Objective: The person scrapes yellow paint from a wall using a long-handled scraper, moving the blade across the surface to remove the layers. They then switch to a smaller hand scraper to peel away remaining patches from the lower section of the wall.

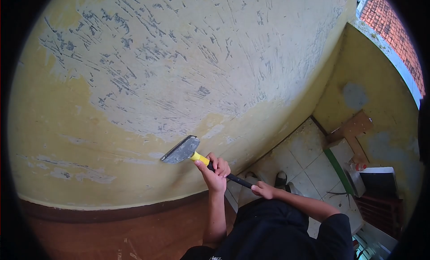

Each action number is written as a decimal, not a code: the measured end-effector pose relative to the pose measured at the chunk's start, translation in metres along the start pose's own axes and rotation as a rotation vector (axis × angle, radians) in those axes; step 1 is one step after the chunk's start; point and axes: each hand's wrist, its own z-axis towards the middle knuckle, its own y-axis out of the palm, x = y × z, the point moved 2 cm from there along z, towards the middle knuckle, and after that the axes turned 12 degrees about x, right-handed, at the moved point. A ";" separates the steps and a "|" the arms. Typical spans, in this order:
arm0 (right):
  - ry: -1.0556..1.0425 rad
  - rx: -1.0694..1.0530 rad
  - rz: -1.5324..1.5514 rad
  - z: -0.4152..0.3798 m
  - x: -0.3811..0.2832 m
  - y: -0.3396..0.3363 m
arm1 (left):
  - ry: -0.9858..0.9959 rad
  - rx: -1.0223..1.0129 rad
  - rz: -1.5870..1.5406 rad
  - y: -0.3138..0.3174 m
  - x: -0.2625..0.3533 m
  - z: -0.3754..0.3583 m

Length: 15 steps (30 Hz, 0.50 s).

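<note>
A long-handled scraper (pixel 181 150) with a wide grey head and a yellow-and-black handle is held across my body. Its blade edge lies against the yellow wall (pixel 58 125), by the lower border of a bare whitish patch (pixel 179 67) marked with dark gouges. My left hand (pixel 217 172) is wrapped round the handle just below the yellow collar. Further down, my right hand (pixel 264 190) is closed round the handle's black end, close to my waist.
Below the wall at left is a reddish-brown surface (pixel 148 226). Pale floor tiles (pixel 304 154) lie around my feet. At right stand cardboard (pixel 351 127), a green-edged board (pixel 339 168), a clear bottle (pixel 359 166) and a dark slatted piece (pixel 378 210). Roof tiles (pixel 394 33) show beyond the ledge.
</note>
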 end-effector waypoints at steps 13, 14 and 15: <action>-0.010 -0.059 -0.007 0.005 0.000 -0.002 | -0.007 -0.039 -0.021 -0.002 0.003 0.001; -0.007 -0.068 -0.002 0.006 0.001 -0.002 | -0.004 -0.035 -0.013 -0.002 0.004 0.001; -0.009 -0.078 0.001 0.007 0.000 -0.002 | -0.003 -0.032 -0.006 -0.001 0.005 0.001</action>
